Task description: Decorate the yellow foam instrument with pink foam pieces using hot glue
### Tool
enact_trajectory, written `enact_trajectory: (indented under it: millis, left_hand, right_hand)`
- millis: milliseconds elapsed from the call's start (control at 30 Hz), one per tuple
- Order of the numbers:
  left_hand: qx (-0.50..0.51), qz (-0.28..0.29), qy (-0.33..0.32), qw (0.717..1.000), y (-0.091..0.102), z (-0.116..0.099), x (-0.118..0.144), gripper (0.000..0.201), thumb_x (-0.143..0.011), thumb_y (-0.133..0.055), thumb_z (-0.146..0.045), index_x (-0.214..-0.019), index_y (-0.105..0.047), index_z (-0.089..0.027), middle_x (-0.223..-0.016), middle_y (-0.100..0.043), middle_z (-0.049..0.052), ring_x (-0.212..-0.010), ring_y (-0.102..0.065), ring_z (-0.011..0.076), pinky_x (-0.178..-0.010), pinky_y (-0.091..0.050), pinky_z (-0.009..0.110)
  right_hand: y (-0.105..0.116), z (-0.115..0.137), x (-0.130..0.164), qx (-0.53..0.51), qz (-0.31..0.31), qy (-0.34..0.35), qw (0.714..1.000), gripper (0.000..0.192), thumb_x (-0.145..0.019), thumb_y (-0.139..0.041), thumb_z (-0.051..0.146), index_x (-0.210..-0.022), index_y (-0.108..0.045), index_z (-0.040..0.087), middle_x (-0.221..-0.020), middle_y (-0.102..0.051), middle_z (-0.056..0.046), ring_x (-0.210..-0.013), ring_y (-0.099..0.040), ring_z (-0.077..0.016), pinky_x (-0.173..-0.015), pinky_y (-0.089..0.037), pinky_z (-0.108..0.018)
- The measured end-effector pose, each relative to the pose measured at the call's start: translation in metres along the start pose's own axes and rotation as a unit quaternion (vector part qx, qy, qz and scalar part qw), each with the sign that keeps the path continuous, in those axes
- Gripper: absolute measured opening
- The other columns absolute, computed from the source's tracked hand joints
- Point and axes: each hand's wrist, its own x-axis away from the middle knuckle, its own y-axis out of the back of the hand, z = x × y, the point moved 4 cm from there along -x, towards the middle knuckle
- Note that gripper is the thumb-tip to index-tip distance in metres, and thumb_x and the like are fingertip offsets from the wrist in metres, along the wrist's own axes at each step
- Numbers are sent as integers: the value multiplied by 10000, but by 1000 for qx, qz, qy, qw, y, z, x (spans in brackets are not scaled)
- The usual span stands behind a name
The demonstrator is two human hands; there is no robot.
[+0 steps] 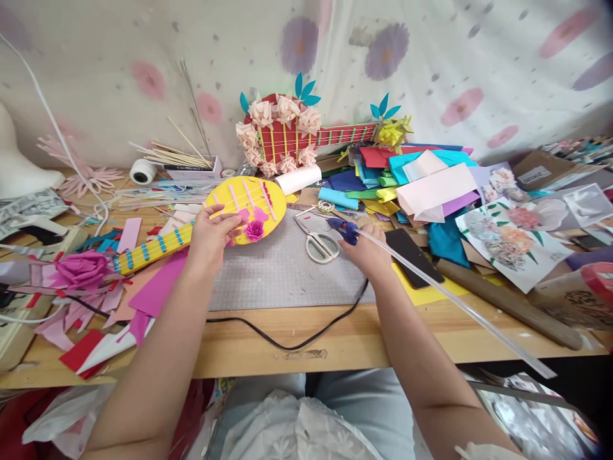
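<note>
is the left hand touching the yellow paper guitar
Touching. The head view shows the left hand with its fingers resting on the body of the yellow paper guitar, beside the small pink paper rose, with no gap visible.

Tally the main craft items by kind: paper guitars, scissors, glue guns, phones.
Paper guitars: 2, the yellow guitar under the left hand and the red guitar by the wall
Scissors: 1
Glue gun: 1, in the right hand
Phone: 1
Total: 5
</note>
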Motion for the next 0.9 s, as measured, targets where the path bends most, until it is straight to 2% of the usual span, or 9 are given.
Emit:
enact_trajectory:
  millis: [133, 267, 367, 500, 633, 767, 900]
  left_hand:
    - [-59, -10, 30, 998, 19, -5, -4, 417, -626, -656, -18, -927, -421, -184, -677, -648, -7, -542, -636, 123, -506, -489, 206]
    - [-83, -6, 29, 996, 24, -3, -13, 417, -627, -642, -4, -921, -412, -188, -658, -637, -18, -530, -630, 127, -497, -497, 219]
    - [-85, -4, 17, 996, 23, -3, -18, 413, -619, -642, 2, -909, -417, -189, -643, -630, -20, -530, -624, 128, -482, -485, 212]
    - [-87, -11, 8, 996, 23, -6, -23, 390, -616, -640, 8, -882, -436, -192, -614, -620, -31, -499, -595, 109, -475, -471, 203]
    - [-74, -15, 6, 997, 24, -8, -27, 383, -609, -642, 14, -863, -445, -193, -617, -623, -28, -554, -616, 112, -510, -481, 207]
    - [-87, -2, -4, 996, 22, -10, -30, 414, -595, -654, 4, -899, -446, -186, -593, -615, -38, -548, -615, 113, -524, -481, 209]
    - [-127, 10, -9, 992, 22, -13, -33, 440, -584, -661, -9, -926, -452, -188, -581, -611, -48, -516, -601, 109, -521, -475, 210]
  right_hand:
    - [-5, -12, 2, -12, 65, -64, 996, 438, -812, -508, 470, -1068, -520, 115, -1075, -597, -186, -1035, -564, -312, -831, -421, -390]
    - [-16, -21, -1, -48, 98, -41, 993, 453, -808, -527, 458, -1118, -543, 127, -1116, -614, -167, -1070, -568, -289, -848, -428, -364]
    - [-27, -32, -12, -123, 102, -28, 987, 431, -783, -564, 375, -1146, -564, 142, -1076, -653, -140, -998, -606, -275, -808, -452, -361]
    - [-39, -45, -41, -280, 84, 9, 956, 387, -700, -628, 323, -1042, -636, 142, -990, -690, -102, -894, -627, -246, -802, -469, -369]
    - [-49, -45, -71, -369, 118, 53, 920, 395, -675, -639, 312, -1027, -648, 134, -975, -700, -97, -853, -623, -229, -817, -473, -392]
    - [-50, -37, -86, -367, 148, 86, 914, 414, -671, -656, 281, -1061, -643, 141, -974, -702, -86, -839, -622, -215, -807, -476, -365]
    - [-45, -33, -84, -273, 125, 128, 945, 353, -701, -640, 261, -1040, -657, 167, -975, -692, -78, -871, -613, -226, -806, -464, -352]
